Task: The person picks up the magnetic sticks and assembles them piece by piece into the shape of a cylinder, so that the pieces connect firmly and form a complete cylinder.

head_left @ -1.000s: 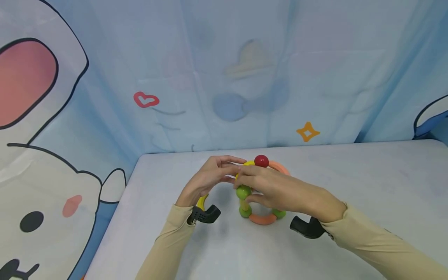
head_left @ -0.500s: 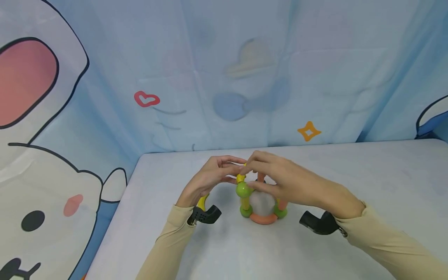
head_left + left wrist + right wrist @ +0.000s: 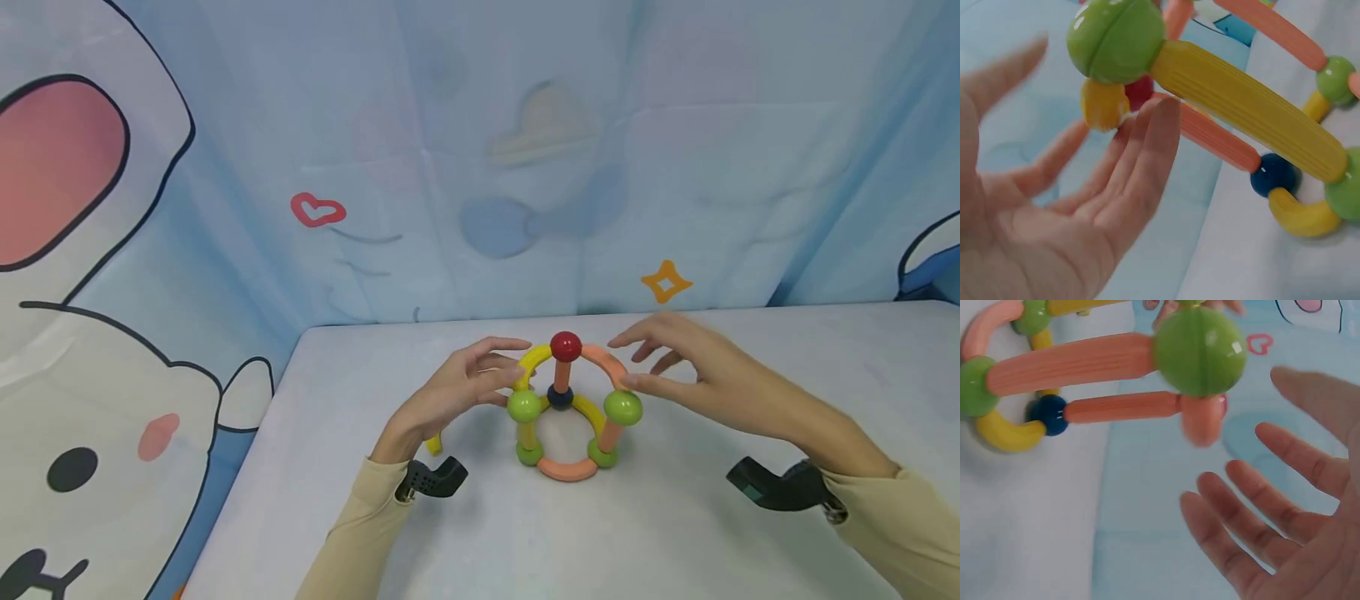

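A ball-and-rod building toy point(image 3: 567, 471) stands upright on the table. Its upper level has a red ball point(image 3: 566, 346) at the back and two light green balls, the left one point(image 3: 524, 406) and the right one point(image 3: 622, 407). A yellow curved rod point(image 3: 532, 362) and an orange curved rod point(image 3: 602, 363) run from the red ball to them. Straight rods lead down to a lower ring with a dark blue ball point(image 3: 1274, 175). My left hand point(image 3: 468, 387) is at the yellow curve, fingers extended; contact is unclear. My right hand point(image 3: 708, 379), fingers spread, is beside the orange curve, holding nothing.
A loose yellow piece point(image 3: 434, 444) lies on the white table point(image 3: 675, 533), partly hidden by my left wrist. A blue patterned curtain point(image 3: 480, 167) hangs behind the table's back edge.
My right hand has moved from the toy's left side across to its right and pulled away from it. The upper orange curve and right green ball show now. My left hand stays nearly in place.
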`<move>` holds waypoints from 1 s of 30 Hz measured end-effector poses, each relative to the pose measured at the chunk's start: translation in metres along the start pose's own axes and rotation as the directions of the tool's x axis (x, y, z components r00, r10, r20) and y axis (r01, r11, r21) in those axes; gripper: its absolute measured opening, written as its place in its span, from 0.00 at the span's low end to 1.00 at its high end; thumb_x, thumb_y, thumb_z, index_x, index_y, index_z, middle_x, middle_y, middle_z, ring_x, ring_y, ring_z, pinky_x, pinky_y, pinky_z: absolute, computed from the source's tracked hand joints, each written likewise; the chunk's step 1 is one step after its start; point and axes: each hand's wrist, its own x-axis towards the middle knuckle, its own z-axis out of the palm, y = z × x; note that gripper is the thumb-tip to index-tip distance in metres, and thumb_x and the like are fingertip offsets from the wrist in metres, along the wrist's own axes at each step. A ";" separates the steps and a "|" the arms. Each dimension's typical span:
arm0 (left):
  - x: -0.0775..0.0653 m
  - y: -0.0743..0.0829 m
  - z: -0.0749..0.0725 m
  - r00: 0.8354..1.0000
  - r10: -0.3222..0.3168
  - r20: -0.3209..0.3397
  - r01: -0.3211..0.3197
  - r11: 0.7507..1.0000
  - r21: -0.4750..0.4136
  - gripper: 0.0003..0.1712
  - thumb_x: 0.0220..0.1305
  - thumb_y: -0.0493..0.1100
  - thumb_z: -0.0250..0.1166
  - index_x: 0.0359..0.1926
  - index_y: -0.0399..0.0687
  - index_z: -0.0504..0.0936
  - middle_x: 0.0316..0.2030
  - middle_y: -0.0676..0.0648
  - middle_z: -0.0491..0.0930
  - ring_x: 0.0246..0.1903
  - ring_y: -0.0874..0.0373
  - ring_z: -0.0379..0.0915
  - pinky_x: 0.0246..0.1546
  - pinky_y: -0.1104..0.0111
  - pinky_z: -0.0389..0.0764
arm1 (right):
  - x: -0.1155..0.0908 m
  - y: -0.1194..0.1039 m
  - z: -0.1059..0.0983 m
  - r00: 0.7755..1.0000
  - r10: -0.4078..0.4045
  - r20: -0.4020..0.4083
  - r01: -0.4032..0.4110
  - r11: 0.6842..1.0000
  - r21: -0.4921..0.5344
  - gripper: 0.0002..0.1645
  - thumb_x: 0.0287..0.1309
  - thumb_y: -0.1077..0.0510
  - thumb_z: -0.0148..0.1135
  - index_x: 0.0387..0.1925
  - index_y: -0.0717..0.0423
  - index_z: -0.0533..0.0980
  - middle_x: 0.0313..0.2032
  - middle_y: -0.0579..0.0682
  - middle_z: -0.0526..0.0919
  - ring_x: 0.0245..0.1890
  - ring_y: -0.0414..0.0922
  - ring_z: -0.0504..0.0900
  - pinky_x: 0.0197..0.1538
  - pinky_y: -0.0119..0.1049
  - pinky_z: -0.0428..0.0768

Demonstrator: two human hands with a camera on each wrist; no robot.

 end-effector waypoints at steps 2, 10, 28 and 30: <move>-0.004 -0.003 -0.001 0.999 0.036 0.040 -0.036 0.999 0.017 0.32 0.71 0.42 0.69 0.74 0.54 0.72 0.61 0.43 0.79 0.57 0.51 0.80 0.60 0.57 0.80 | -0.005 0.009 0.004 0.999 0.036 0.031 -0.038 0.997 0.068 0.33 0.65 0.54 0.74 0.68 0.52 0.74 0.62 0.53 0.78 0.52 0.48 0.83 0.49 0.36 0.85; -0.009 -0.009 -0.001 0.990 0.117 0.079 -0.120 0.992 0.045 0.39 0.64 0.38 0.74 0.73 0.56 0.72 0.62 0.45 0.79 0.59 0.49 0.77 0.60 0.56 0.78 | -0.012 0.017 0.018 0.995 0.057 0.083 -0.071 0.981 0.181 0.45 0.64 0.53 0.75 0.76 0.58 0.65 0.64 0.54 0.77 0.52 0.40 0.83 0.51 0.36 0.85; -0.011 -0.009 -0.003 0.994 0.086 0.059 -0.091 0.993 0.079 0.41 0.63 0.40 0.75 0.74 0.58 0.70 0.65 0.44 0.76 0.60 0.51 0.77 0.59 0.57 0.81 | -0.011 0.018 0.022 0.989 0.092 0.113 -0.114 0.973 0.202 0.33 0.77 0.52 0.60 0.77 0.57 0.65 0.68 0.56 0.73 0.53 0.48 0.82 0.49 0.42 0.84; -0.014 -0.011 -0.007 0.996 0.084 0.044 -0.088 0.991 0.098 0.41 0.64 0.42 0.75 0.75 0.58 0.69 0.66 0.46 0.75 0.61 0.52 0.76 0.60 0.57 0.80 | -0.011 0.023 0.022 0.988 0.109 0.109 -0.132 0.964 0.231 0.29 0.82 0.53 0.52 0.77 0.57 0.65 0.68 0.57 0.73 0.51 0.47 0.82 0.50 0.45 0.83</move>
